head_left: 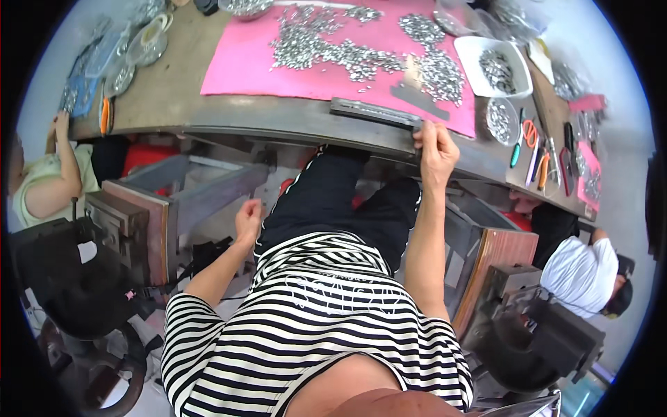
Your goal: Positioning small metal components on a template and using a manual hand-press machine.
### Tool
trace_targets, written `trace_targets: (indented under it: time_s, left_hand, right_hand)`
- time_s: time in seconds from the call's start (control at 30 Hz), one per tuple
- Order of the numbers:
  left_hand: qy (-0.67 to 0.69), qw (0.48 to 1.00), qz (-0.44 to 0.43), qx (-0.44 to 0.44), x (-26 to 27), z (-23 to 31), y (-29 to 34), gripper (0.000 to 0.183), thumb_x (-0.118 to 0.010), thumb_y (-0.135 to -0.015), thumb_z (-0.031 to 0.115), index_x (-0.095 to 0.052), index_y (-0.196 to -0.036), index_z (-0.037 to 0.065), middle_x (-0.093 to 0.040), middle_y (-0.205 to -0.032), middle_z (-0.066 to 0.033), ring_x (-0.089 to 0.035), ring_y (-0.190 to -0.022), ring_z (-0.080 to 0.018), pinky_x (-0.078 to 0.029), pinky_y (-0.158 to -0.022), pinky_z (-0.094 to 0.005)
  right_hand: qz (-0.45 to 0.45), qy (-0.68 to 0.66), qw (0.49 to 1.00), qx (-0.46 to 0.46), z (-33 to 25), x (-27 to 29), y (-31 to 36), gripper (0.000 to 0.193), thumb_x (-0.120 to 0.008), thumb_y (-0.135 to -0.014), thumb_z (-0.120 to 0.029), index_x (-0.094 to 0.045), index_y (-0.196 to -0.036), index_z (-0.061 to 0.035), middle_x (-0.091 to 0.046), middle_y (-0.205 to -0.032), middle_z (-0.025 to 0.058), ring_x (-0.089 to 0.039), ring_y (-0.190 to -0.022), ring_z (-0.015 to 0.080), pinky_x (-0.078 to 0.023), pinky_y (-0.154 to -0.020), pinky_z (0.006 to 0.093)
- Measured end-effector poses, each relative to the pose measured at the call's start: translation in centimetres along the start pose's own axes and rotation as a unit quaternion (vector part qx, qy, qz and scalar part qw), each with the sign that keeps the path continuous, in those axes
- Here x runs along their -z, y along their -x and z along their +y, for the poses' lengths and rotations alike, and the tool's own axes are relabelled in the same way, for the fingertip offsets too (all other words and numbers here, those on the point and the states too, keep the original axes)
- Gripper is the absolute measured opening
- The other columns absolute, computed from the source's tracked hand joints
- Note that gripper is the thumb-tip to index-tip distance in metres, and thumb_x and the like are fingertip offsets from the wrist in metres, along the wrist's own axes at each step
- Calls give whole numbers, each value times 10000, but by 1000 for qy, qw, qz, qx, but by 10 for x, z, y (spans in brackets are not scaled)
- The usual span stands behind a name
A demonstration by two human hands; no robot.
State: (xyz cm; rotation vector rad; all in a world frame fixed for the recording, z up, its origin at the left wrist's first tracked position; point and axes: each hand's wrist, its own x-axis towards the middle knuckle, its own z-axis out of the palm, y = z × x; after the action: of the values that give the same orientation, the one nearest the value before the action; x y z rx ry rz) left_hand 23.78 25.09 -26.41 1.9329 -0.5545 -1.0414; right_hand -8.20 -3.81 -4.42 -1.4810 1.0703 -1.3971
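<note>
At the table's front edge lies a long dark metal bar (375, 113) with a groove and a row of small shiny pieces along it. My right hand (436, 149) is at the bar's right end, fingers pinched together; what is between them is too small to make out. Over my left thigh, off the table, my left hand (248, 221) is held with fingers curled closed, and anything inside is hidden. Behind the bar, a flat grey metal strip (420, 102) lies on a pink sheet (240, 73), near loose heaps of small shiny metal pieces (326, 48).
On the right stand a white tub (520, 64) and a clear bowl (501, 122) of metal pieces, beside orange-handled scissors (530, 132) and pliers (543, 172). Open drawers (208, 187) flank my legs. Other people sit left (52, 184) and right (582, 276).
</note>
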Motion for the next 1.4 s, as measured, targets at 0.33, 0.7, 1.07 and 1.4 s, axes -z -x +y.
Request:
trace_targets:
  time_s: [0.33,0.7,1.07,1.4]
  left_hand:
    - [-69,804,-12,-591,-81,302,14,208,-732,-834,3,-690,-1031,55,-677,-994,-100,-633,-928,-288,-485,-842,-372]
    - [-232,748,-18,-621,-124,331,-19,603,-809,-779,285,-611,-1310,78,-568,-1192,-108,-513,-1110,-314,-361,-985,-463]
    - [-115,812,-66,-568,-125,342,-36,257,-740,-860,166,-704,-1104,96,-662,-985,-63,-591,-940,-258,-392,-887,-394]
    - [-266,707,-236,-611,-112,390,-99,94,-752,-855,214,-778,-942,195,-608,-874,10,-563,-976,-188,-318,-992,-451]
  right_hand:
    - [-115,-4,992,-49,1,28,-17,237,-729,-930,-96,-653,-1124,18,-634,-1012,25,-624,-825,77,-496,-777,235]
    - [-107,141,984,-32,-23,41,-55,128,-701,-941,-106,-712,-1004,5,-658,-849,13,-623,-749,77,-503,-701,242]
    - [-39,392,908,143,25,0,-200,258,-675,-894,-170,-696,-1085,2,-664,-1020,192,-667,-866,336,-531,-807,419]
    - [-80,414,892,165,47,-2,-224,107,-642,-859,-112,-705,-864,-25,-692,-896,196,-666,-868,393,-522,-813,489]
